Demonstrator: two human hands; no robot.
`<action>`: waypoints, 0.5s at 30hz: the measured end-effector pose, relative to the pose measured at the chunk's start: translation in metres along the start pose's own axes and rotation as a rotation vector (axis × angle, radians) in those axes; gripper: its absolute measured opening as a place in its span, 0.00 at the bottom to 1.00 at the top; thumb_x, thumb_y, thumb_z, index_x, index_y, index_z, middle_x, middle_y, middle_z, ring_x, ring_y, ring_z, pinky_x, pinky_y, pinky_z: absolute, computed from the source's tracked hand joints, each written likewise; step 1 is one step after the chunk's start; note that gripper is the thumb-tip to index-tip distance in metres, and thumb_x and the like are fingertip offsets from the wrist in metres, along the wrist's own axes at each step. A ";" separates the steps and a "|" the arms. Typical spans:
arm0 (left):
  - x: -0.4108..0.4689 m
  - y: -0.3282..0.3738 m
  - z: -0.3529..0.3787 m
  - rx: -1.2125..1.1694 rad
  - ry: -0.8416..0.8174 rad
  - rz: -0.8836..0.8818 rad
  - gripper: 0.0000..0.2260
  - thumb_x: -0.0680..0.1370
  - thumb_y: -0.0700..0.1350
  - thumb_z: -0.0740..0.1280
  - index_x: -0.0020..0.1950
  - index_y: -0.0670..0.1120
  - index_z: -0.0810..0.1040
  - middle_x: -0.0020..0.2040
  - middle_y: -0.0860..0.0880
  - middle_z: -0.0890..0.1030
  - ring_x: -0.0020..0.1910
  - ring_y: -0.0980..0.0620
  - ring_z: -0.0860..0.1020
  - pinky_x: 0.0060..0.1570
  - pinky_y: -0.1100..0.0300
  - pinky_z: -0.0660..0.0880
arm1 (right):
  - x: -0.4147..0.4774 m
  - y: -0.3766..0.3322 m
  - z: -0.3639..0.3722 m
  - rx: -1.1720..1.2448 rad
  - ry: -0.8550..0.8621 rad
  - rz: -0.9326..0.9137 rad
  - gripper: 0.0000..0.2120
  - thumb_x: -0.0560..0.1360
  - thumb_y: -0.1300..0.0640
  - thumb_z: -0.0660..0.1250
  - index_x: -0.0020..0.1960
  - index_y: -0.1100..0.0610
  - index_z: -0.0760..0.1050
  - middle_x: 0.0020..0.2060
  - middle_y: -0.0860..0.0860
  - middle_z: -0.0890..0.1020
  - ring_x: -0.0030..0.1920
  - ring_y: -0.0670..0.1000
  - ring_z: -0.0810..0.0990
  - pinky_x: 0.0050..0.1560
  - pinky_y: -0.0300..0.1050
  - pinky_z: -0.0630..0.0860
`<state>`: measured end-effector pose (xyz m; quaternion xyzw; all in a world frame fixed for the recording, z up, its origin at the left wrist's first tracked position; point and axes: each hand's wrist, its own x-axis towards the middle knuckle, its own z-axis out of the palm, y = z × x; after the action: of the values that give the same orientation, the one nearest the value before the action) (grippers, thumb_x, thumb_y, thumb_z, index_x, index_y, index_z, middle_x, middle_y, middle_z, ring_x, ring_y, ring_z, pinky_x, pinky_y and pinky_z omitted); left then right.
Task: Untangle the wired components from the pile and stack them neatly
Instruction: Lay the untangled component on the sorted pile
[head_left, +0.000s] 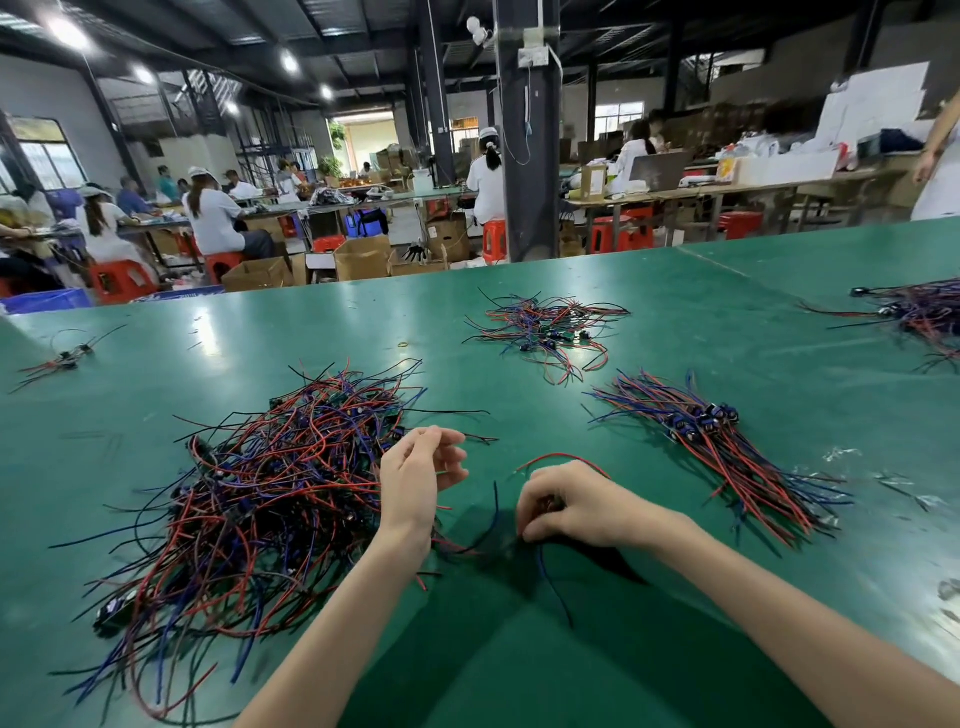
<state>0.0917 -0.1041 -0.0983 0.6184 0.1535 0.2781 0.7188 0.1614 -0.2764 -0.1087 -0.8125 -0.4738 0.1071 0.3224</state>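
A green tabletop (311, 322) fills the near half. At 12 o'clock stands a dark steel pillar (527, 156). Round ceiling lights (67, 31) glow at 10 o'clock above a window (47, 156), long workbenches (727, 189), red stools (122, 280) and cardboard boxes (361, 257) on the floor.

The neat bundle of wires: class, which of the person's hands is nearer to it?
Right. The right hand, holding a wire, lies left of the neat bundle; the left hand is farther left, beside the tangled pile.

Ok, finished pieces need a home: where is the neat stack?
The neat stack lies right of centre in the head view, on the green table just beyond the right hand, nearer than the small loose pile.
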 end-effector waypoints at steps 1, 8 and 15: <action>0.000 0.000 0.000 0.002 -0.003 -0.004 0.15 0.81 0.39 0.58 0.38 0.41 0.80 0.29 0.51 0.78 0.29 0.57 0.76 0.33 0.63 0.77 | 0.000 0.005 -0.002 -0.010 0.027 0.022 0.04 0.69 0.63 0.74 0.43 0.61 0.82 0.37 0.47 0.77 0.38 0.43 0.75 0.46 0.39 0.73; 0.006 0.002 -0.007 0.035 -0.045 -0.074 0.13 0.78 0.34 0.58 0.40 0.40 0.80 0.30 0.50 0.79 0.30 0.55 0.76 0.33 0.64 0.77 | 0.003 0.024 -0.011 -0.128 0.105 0.115 0.02 0.71 0.60 0.72 0.42 0.57 0.79 0.39 0.47 0.76 0.38 0.44 0.73 0.41 0.31 0.67; 0.013 0.006 -0.028 0.845 -0.596 0.023 0.19 0.69 0.28 0.58 0.48 0.48 0.79 0.46 0.51 0.82 0.47 0.54 0.78 0.48 0.66 0.74 | 0.003 0.040 -0.016 -0.240 0.195 0.213 0.05 0.74 0.59 0.69 0.42 0.52 0.75 0.39 0.48 0.74 0.42 0.49 0.72 0.43 0.39 0.66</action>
<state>0.0846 -0.0734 -0.0967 0.9089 0.0342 0.0116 0.4154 0.1993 -0.2942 -0.1208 -0.8972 -0.3608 0.0041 0.2545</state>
